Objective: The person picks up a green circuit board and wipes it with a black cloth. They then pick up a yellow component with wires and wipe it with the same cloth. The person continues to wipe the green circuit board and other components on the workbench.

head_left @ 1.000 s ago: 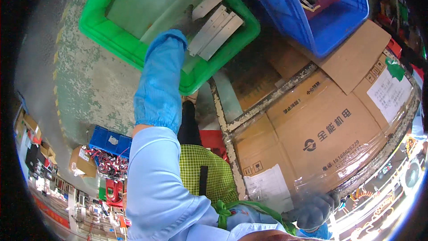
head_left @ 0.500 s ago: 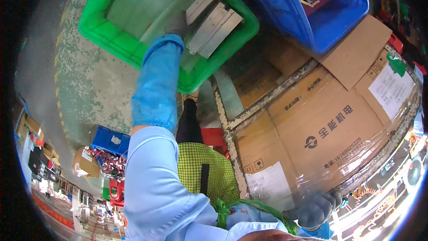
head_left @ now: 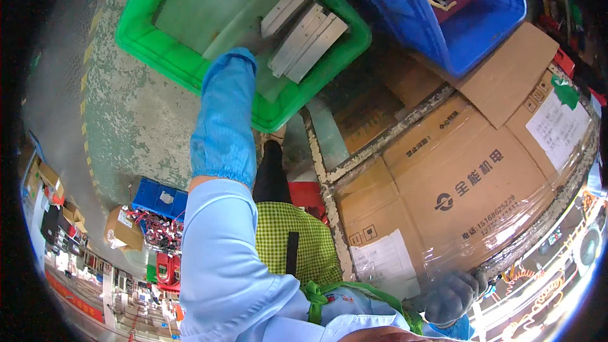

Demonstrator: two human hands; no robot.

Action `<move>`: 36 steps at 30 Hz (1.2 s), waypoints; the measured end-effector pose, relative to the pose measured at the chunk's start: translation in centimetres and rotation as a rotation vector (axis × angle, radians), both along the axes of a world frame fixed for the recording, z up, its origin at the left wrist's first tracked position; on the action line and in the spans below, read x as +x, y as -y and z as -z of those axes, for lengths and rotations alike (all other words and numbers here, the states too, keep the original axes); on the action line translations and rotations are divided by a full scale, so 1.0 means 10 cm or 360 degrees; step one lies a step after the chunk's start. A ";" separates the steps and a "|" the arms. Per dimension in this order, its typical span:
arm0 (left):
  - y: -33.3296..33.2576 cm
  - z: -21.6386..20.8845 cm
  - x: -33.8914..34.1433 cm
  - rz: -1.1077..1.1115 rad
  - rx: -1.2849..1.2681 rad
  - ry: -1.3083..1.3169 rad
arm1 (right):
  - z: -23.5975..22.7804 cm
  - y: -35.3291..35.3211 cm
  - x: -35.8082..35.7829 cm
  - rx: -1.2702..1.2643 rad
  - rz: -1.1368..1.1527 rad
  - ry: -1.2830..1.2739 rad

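Observation:
My left hand, in a dark grey glove below a blue sleeve cover, reaches into a green plastic bin. Its fingers are smeared and partly hidden by the sleeve cover. Just beyond it lies a pale, flat-sided bar, with a stack of several similar bars to its right. I cannot tell whether the hand touches a bar. At the lower right, my right hand, in a grey glove, rests with curled fingers at the near edge of a plastic-covered cardboard sheet. What lies under those fingers is hidden.
A blue bin with parts inside stands beyond the cardboard. The worn frame edges the cardboard-covered surface. On the floor at left are a blue crate, bundled wires and a carton.
My left hand has drawn back slightly from the nearest bar, whose near end now shows more fully. The right hand stays in place.

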State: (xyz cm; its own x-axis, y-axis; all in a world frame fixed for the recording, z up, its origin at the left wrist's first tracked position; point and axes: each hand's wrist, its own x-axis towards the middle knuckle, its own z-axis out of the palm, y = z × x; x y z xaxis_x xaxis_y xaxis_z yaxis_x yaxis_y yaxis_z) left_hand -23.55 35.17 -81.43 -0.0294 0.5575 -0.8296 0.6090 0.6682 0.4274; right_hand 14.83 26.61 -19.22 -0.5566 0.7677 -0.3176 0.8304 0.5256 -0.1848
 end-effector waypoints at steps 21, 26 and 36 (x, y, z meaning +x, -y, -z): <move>0.69 -0.74 0.01 -0.0489 0.0403 -0.0412 | -0.05 0.05 0.02 0.0003 0.0081 -0.0021; 1.83 -1.39 0.24 -0.0806 0.0451 -0.0152 | -0.06 -0.02 -0.04 0.0077 0.0114 -0.0120; 3.25 -3.73 0.99 -0.0468 0.0263 0.0326 | -0.07 0.23 0.24 0.0067 0.0037 -0.0283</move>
State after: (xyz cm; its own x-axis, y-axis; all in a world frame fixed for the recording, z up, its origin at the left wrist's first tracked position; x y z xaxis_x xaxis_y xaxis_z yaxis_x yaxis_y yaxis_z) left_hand -13.62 2.66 -44.16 -0.0508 0.6763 -0.7349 0.2924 0.7136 0.6366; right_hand 17.24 24.35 -18.50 -0.5829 0.7917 -0.1830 0.7988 0.5169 -0.3079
